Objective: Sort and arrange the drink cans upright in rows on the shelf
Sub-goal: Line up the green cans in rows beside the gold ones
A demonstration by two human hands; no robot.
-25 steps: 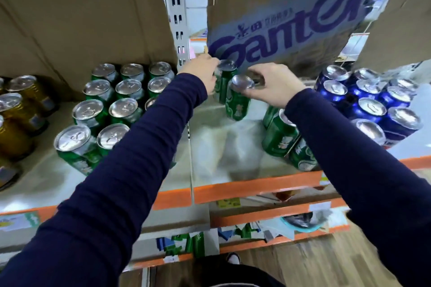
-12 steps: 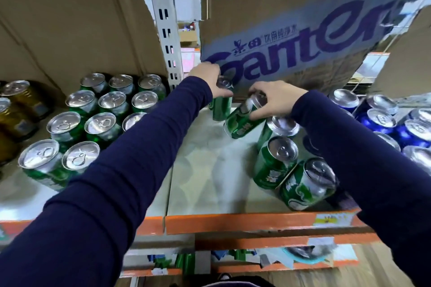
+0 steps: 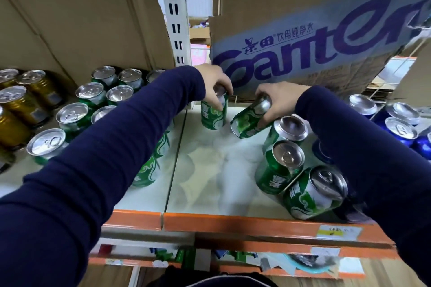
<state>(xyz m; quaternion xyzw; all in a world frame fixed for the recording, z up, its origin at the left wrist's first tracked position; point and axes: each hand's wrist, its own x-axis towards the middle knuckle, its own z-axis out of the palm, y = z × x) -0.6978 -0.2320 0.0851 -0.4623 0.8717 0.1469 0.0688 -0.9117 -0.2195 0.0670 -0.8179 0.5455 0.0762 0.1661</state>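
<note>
Green can point(image 3: 213, 113) upright at shelf point(image 3: 210, 170) rear under left hand point(image 3: 215, 84), right hand point(image 3: 278, 102) gripping tilted can point(image 3: 250, 121) beside it: level base first, seat it flush alongside.

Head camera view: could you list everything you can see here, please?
Green cans in rows: at least eight, green, shelf's left part, some behind the arm.
Loose green cans: three, green, right of middle.
Gold cans: at least four, far left.
Blue cans: at least four, far right.
Cardboard boxes: two, brown, behind the cans.
Shelf: one, pale with orange edge.
Left hand: grips an upright green can.
Right hand: grips a tilted green can.
</note>
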